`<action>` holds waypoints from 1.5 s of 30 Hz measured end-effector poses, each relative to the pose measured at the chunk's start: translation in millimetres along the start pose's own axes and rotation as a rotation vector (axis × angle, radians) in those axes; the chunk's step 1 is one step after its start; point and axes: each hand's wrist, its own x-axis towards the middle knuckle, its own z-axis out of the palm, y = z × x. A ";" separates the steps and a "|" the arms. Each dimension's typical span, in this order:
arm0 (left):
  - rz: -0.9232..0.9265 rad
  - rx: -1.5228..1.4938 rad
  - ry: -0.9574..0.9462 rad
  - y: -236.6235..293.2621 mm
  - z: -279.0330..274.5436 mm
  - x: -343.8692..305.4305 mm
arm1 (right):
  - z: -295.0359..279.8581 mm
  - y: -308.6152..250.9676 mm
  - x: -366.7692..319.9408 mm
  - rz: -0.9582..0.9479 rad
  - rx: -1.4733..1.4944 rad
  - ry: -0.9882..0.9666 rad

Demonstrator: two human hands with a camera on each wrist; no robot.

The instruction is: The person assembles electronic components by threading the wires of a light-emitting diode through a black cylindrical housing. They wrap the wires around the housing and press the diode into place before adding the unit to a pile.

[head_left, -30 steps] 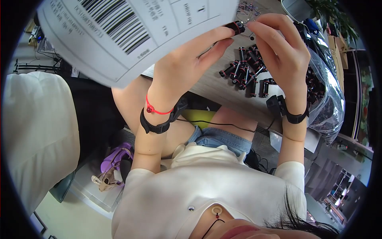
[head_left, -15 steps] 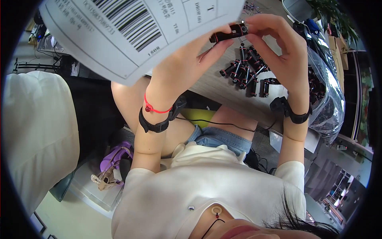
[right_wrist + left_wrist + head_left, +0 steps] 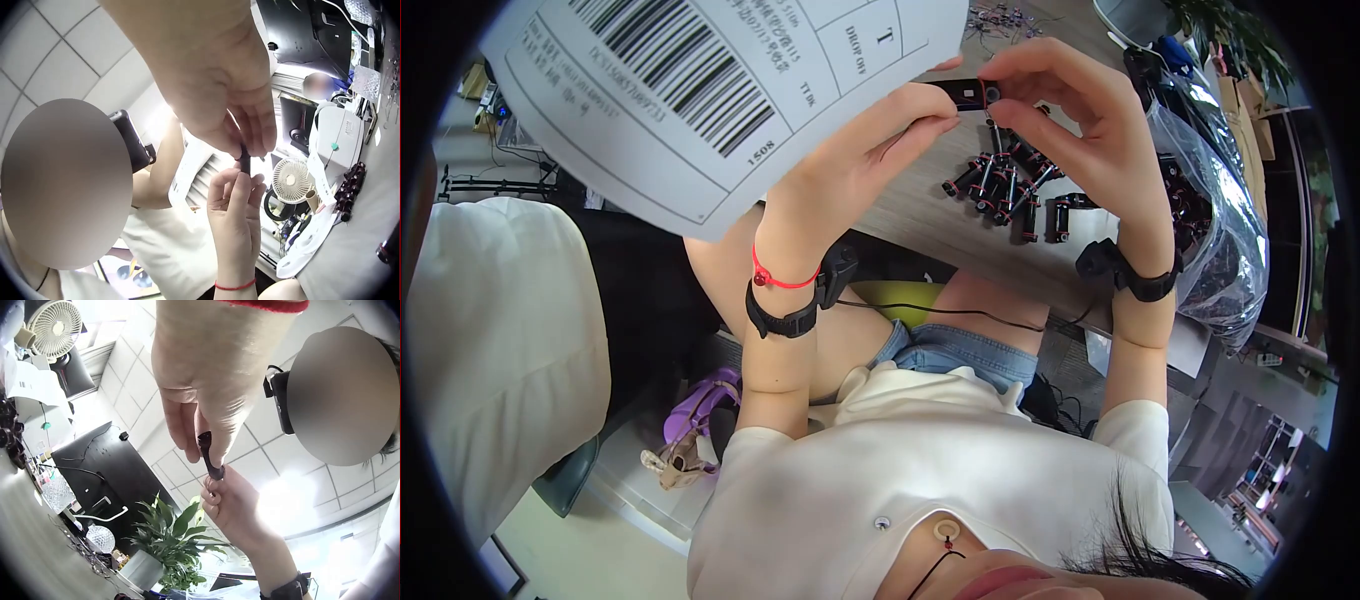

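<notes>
A small black part (image 3: 968, 94) is held up off the table (image 3: 925, 222), just beyond the pile of black parts (image 3: 1005, 185) in the head view. The left hand (image 3: 840, 160) pinches one end, thumb against fingers; the right hand (image 3: 1090, 120) is nearly closed, thumb and bent fingertips at the other end. The left wrist view adds a leafy plant (image 3: 172, 531) and a fan (image 3: 56, 328), the plant absent from the right wrist view. Right of the pile sits a clear plastic bag (image 3: 1225, 270); left of it, a printed sheet (image 3: 700, 110) looms close, cut off above and hiding some left fingers. The part's finer detail blurs in both wrist views.
</notes>
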 end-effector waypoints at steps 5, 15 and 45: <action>-0.049 0.087 0.064 -3.5 3.7 -3.1 | 3.4 -3.2 1.9 -0.008 -0.023 0.042; -0.051 0.092 0.107 -9.6 9.5 1.1 | 12.4 -8.1 2.6 -0.075 -0.170 0.100; -0.247 0.124 -0.019 -18.9 6.1 -22.9 | 28.3 4.9 8.6 -0.436 -0.544 0.034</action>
